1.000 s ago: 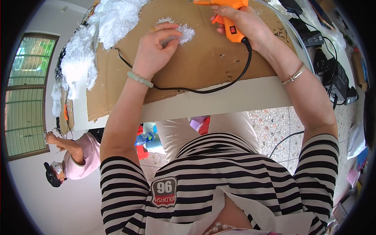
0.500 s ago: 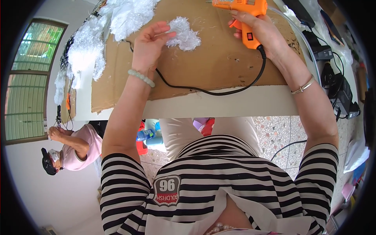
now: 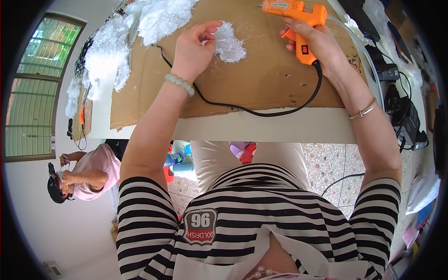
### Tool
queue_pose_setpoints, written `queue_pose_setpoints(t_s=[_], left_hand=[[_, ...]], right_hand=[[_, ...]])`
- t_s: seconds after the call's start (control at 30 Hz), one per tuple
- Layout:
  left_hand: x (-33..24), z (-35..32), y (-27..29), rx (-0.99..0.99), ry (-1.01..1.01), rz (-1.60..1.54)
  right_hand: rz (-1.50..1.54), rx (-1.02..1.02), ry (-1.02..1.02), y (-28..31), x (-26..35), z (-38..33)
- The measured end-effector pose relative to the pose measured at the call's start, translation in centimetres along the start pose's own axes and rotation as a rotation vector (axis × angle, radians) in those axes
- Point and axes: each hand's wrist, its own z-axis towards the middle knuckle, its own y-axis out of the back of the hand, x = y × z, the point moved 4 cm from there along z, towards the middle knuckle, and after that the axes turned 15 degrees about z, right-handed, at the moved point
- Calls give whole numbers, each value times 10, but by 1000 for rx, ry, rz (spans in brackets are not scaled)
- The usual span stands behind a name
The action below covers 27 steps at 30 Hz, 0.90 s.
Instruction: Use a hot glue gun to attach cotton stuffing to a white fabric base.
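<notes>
My right hand [image 3: 319, 44] is wrapped round the handle of an orange glue gun [image 3: 303, 52], its nozzle pointing left and a finger near the trigger. A black cord [image 3: 261, 113] runs from the handle's end across to the left. My left hand [image 3: 198, 49], with a beaded bracelet on its wrist, is at the left edge of a small tuft of shiny white tinsel-like fluff [image 3: 230, 43]. Its fingers are curved, with the thumb and forefinger apart. The tuft lies on a sheet of brown cardboard [image 3: 266, 79].
More white fluffy material [image 3: 109, 51] is heaped along the far left of the white table [image 3: 261, 130]. Black power adapters [image 3: 406, 116] and cables crowd the right side, near clear plastic bags [image 3: 373, 16]. A person in a pink top [image 3: 100, 175] is off to the left.
My left hand has moved right, closer to the tuft, and its fingers now overlap the tuft's edge. The right hand keeps its grip on the glue gun. The view has shifted slightly.
</notes>
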Motion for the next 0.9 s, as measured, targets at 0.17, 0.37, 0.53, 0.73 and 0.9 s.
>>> queue_pose_setpoints(t_s=[0.17,0.37,0.53,0.73,0.9], left_hand=[[-2,0,0,-25,-41,1],[-5,-1,5,-96,-110,212],[10,2,10,-72,17,108],[43,17,37,-145,192,-47],[49,17,43,-16,49,63]], right_hand=[[3,11,9,0,1,-1],[2,0,1,1,1,-2],[11,10,12,2,0,-1],[11,19,2,1,-1,1],[18,3,-11,0,0,-1]])
